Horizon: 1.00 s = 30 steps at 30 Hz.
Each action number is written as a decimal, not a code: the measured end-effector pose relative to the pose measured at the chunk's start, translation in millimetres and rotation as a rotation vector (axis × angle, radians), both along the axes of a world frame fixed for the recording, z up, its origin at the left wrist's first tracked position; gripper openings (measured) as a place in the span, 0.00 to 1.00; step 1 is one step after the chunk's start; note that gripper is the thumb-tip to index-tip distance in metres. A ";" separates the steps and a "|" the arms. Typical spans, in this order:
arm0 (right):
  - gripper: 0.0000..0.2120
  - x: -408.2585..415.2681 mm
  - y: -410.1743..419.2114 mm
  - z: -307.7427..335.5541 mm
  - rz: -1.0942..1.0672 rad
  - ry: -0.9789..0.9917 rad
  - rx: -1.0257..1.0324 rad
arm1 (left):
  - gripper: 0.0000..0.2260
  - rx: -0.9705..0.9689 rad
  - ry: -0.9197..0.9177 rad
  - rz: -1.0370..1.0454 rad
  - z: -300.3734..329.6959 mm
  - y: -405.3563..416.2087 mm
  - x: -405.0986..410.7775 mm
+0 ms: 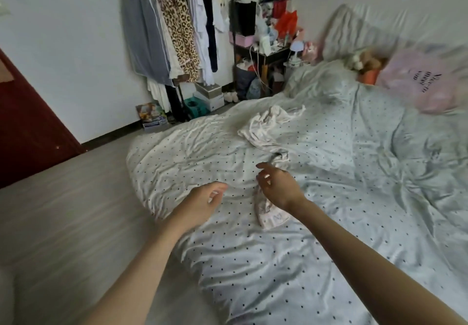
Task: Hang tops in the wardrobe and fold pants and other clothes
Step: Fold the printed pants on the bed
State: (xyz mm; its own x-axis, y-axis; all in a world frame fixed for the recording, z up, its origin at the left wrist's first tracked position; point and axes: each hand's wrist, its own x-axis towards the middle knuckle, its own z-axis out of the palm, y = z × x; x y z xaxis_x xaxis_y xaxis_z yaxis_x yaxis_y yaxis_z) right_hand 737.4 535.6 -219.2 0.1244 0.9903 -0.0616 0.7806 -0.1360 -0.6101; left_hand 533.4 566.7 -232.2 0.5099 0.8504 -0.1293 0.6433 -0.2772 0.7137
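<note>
A: Item 1, nearest the lens: 2 bare forearms are reaching out over a polka-dot duvet [253, 261]

B: Grip on each?

A: Left hand [202, 198] is hovering above the duvet, fingers loosely curled, holding nothing. Right hand [277, 185] is hanging over a small patterned garment [271, 217], fingers spread and relaxed, nothing grasped; whether it is touching the cloth, I cannot tell

B: Item 2?

A: That patterned garment is lying bunched on the duvet, running under the right wrist. Just beyond it a cream garment [268, 124] is lying crumpled mid-bed

B: Item 3, the hanging stock?

A: Clothes rail [177, 33] is standing against the far wall, carrying a grey cover, a leopard-print slip [183, 38], white and dark pieces. Boxes are sitting on the floor beneath it

B: Remainder?

A: Cluttered shelf unit [260, 51] is standing beside the bed head; a pink bag [417, 81] is resting blurred on the bed's far right
</note>
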 end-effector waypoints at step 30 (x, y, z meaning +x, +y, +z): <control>0.22 127.8 389.3 -125.9 -0.446 -0.048 -0.252 | 0.28 0.000 0.365 -0.364 -164.2 483.7 172.9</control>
